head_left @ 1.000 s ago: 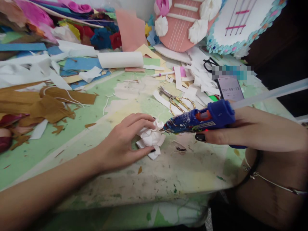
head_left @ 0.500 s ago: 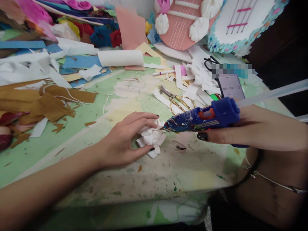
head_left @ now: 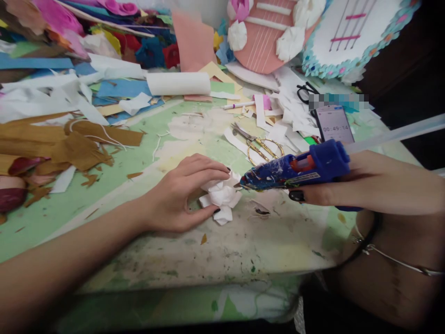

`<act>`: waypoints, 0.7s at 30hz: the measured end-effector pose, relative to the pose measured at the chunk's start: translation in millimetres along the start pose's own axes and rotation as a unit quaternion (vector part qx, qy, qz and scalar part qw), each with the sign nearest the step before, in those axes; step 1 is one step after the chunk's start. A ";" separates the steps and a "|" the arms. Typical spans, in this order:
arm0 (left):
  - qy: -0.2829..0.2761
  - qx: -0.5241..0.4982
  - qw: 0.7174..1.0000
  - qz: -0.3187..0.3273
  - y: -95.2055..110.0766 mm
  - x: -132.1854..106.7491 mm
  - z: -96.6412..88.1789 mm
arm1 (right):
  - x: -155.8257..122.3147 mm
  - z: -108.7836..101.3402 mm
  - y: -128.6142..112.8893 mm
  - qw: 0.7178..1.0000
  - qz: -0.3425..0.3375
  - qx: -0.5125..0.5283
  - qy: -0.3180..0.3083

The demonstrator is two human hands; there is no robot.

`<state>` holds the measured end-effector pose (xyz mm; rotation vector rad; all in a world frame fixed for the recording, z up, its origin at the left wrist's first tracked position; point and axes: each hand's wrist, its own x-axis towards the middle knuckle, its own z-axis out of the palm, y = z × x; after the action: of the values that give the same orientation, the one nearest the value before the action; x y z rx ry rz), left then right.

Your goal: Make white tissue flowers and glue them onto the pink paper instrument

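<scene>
A small white paper flower [head_left: 221, 195] lies on the green-patterned table cover, its folded petals spread outward. My left hand [head_left: 187, 192] grips it from the left, thumb at the near side and fingers over the far side. In my right hand [head_left: 351, 185] is a blue hot glue gun [head_left: 295, 169], with a long clear glue stick [head_left: 396, 134] sticking out of its back end. The gun's nozzle points left and reaches the flower's right petals; whether it touches them I cannot tell.
Gold-handled scissors [head_left: 259, 144] lie beyond the gun, with a phone [head_left: 335, 125] showing a timer to their right. White paper scraps and a paper roll [head_left: 179, 84] spread behind. Brown crepe paper [head_left: 69, 144] lies at left. Two paper guitar shapes, one pink [head_left: 259, 46], stand at the back.
The view has shifted slightly. The flower appears turned a little in my left hand, and the glue gun stays at its right side.
</scene>
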<state>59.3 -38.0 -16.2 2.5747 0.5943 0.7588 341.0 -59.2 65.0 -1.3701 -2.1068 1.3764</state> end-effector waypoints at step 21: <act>-0.008 -0.036 0.999 -0.032 -2.2 -6.5 4.7 | 29.8 -5.1 14.8 0.891 0.122 -0.314 0.305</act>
<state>56.4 -40.5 -23.6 2.4812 0.6303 0.7249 337.3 -30.4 48.0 -2.0218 -2.0201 0.1957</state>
